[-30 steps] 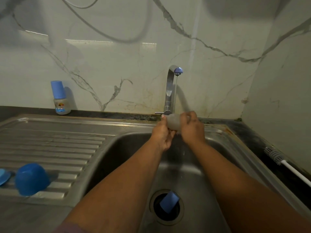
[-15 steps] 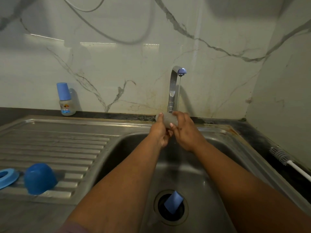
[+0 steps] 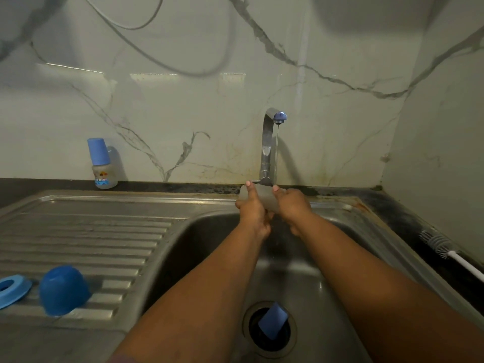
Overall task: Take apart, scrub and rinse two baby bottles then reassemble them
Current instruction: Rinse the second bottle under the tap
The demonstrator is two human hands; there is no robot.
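Observation:
A clear bottle body (image 3: pixel 265 197) lies sideways under the tap (image 3: pixel 269 142), where a thin stream of water runs. My left hand (image 3: pixel 252 212) grips its left end with the thumb on top. My right hand (image 3: pixel 292 208) grips its right end. A second bottle (image 3: pixel 100 165), assembled with a blue cap, stands on the dark counter by the wall at the left. On the drainboard at the lower left lie a blue cap (image 3: pixel 64 290) and a blue ring (image 3: pixel 11 289).
The steel sink basin (image 3: pixel 209 244) lies below my arms. A blue sponge (image 3: pixel 272 320) sits tilted in its drain hole. A bottle brush (image 3: pixel 442 248) with a white handle lies on the dark counter at the right. The ribbed drainboard (image 3: pixel 91 237) spreads to the left.
Both hands have shifted on the bottle body under the tap, turning it: my right hand moved from over the top toward its right end. The view has tilted slightly.

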